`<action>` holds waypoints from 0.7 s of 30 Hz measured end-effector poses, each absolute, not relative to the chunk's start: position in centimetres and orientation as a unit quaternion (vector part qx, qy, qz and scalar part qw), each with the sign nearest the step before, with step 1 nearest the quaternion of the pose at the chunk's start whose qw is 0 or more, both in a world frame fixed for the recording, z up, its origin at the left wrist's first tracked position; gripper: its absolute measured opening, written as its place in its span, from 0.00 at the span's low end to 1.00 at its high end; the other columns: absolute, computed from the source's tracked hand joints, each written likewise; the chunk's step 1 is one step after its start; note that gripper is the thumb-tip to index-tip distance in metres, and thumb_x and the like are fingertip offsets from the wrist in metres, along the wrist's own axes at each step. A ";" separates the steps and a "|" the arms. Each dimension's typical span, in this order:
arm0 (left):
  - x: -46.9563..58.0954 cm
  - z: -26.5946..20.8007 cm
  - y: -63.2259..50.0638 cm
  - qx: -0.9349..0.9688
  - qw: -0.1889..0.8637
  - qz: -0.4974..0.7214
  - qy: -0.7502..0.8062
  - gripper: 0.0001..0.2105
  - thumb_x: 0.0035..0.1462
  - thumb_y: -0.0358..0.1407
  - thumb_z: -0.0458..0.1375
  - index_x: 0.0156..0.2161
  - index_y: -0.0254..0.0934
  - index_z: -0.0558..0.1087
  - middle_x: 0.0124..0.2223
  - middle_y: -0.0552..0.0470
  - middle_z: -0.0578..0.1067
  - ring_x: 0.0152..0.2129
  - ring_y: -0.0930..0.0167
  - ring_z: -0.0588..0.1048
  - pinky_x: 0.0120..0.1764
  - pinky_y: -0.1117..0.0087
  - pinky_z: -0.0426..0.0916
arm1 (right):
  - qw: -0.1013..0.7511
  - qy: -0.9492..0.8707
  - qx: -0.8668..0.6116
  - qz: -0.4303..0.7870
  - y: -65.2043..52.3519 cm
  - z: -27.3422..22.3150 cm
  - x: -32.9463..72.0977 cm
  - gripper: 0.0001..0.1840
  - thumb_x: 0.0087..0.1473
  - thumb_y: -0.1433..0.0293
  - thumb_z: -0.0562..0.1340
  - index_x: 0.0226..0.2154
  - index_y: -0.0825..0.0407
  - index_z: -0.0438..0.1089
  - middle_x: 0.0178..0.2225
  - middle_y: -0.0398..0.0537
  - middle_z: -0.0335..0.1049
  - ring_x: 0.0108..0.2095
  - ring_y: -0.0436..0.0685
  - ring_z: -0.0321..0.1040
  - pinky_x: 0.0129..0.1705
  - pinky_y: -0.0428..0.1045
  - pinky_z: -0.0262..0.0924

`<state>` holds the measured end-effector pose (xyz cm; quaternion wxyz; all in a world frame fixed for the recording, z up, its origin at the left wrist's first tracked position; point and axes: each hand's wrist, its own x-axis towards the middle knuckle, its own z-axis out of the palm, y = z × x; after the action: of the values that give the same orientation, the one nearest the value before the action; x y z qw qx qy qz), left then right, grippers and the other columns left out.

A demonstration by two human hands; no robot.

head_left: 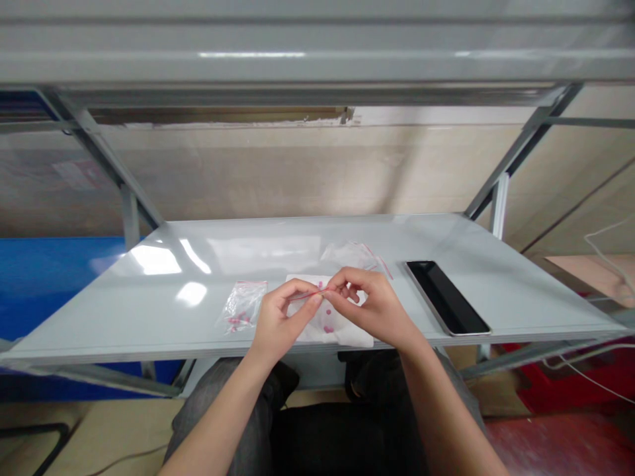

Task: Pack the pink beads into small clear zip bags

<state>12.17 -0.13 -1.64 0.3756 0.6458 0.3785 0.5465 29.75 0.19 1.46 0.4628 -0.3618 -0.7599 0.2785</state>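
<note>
My left hand (284,314) and my right hand (370,304) meet over a white paper sheet (354,336). Both pinch a small zip bag (303,295), of which mainly a thin clear edge with a red line shows; the fingers hide the rest. Several small pink-red pieces (328,328) lie on the paper below. Left of my left hand rests a clear zip bag (244,305) with pink-red pieces inside. Behind my right hand are flat clear zip bags (353,254) with red-lined edges.
A black-screened phone (446,297) lies on the right of the grey-white table (149,317). Metal frame posts (496,192) rise at both back corners, and a shelf (317,59) hangs overhead. My legs are under the table's front edge.
</note>
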 end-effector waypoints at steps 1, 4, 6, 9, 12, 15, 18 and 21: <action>12.1 -1.7 0.0 0.640 0.381 0.548 0.380 0.02 0.54 0.33 0.62 0.32 0.36 0.76 0.31 0.52 0.79 0.30 0.72 0.76 0.37 0.73 0.70 | 0.467 -0.757 -0.366 0.273 0.2 1.6 29.9 0.05 0.53 0.74 0.61 0.27 0.54 0.70 0.22 0.41 0.68 0.24 0.48 0.60 0.26 0.44 0.54; 12.0 -2.0 0.1 0.633 0.376 0.553 0.389 0.02 0.53 0.34 0.63 0.31 0.37 0.77 0.31 0.53 0.79 0.30 0.72 0.75 0.37 0.73 0.69 | 0.472 -0.754 -0.378 0.257 0.1 1.9 30.2 0.06 0.53 0.74 0.61 0.26 0.54 0.70 0.22 0.41 0.67 0.23 0.47 0.59 0.26 0.44 0.53; 11.9 -2.2 0.2 0.636 0.365 0.555 0.393 0.02 0.53 0.33 0.64 0.31 0.37 0.77 0.30 0.53 0.79 0.30 0.72 0.75 0.37 0.73 0.68 | 0.472 -0.757 -0.377 0.249 0.0 2.0 30.4 0.06 0.53 0.74 0.61 0.26 0.54 0.70 0.22 0.41 0.67 0.23 0.47 0.59 0.26 0.44 0.53; 11.8 -2.3 0.2 0.628 0.372 0.557 0.397 0.02 0.52 0.34 0.64 0.31 0.38 0.78 0.30 0.53 0.79 0.30 0.72 0.76 0.38 0.72 0.69 | 0.474 -0.759 -0.373 0.244 0.0 2.1 30.5 0.05 0.54 0.73 0.61 0.26 0.54 0.70 0.22 0.41 0.66 0.24 0.47 0.59 0.26 0.44 0.54; 11.8 -2.3 0.3 0.603 0.398 0.567 0.396 0.03 0.52 0.35 0.65 0.31 0.38 0.79 0.31 0.53 0.80 0.30 0.71 0.76 0.38 0.71 0.69 | 0.481 -0.748 -0.386 0.244 0.0 2.1 30.7 0.05 0.53 0.73 0.61 0.26 0.54 0.69 0.22 0.40 0.66 0.23 0.47 0.59 0.26 0.44 0.53; 11.7 -2.4 0.4 0.591 0.401 0.577 0.396 0.02 0.51 0.35 0.66 0.30 0.39 0.79 0.30 0.53 0.80 0.30 0.71 0.76 0.37 0.71 0.69 | 0.485 -0.737 -0.402 0.245 -0.1 2.2 30.9 0.06 0.52 0.73 0.61 0.25 0.54 0.69 0.21 0.40 0.65 0.23 0.47 0.58 0.25 0.44 0.53; 11.6 -2.5 0.4 0.598 0.386 0.577 0.400 0.02 0.50 0.34 0.67 0.28 0.39 0.79 0.29 0.54 0.80 0.29 0.71 0.76 0.37 0.72 0.69 | 0.487 -0.733 -0.407 0.243 -0.2 2.4 30.9 0.05 0.52 0.73 0.61 0.25 0.53 0.69 0.21 0.40 0.66 0.22 0.47 0.58 0.25 0.44 0.53; 11.7 -2.5 0.4 0.581 0.399 0.582 0.406 0.01 0.49 0.33 0.67 0.28 0.40 0.80 0.29 0.54 0.80 0.28 0.72 0.76 0.36 0.72 0.69 | 0.491 -0.727 -0.411 0.247 -0.3 2.6 30.8 0.06 0.51 0.72 0.61 0.24 0.53 0.69 0.21 0.40 0.66 0.23 0.47 0.59 0.25 0.44 0.54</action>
<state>11.72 0.40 -2.49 0.3986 0.5810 0.4059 0.5820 30.85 -0.29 2.56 0.4911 -0.4114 -0.7270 0.2472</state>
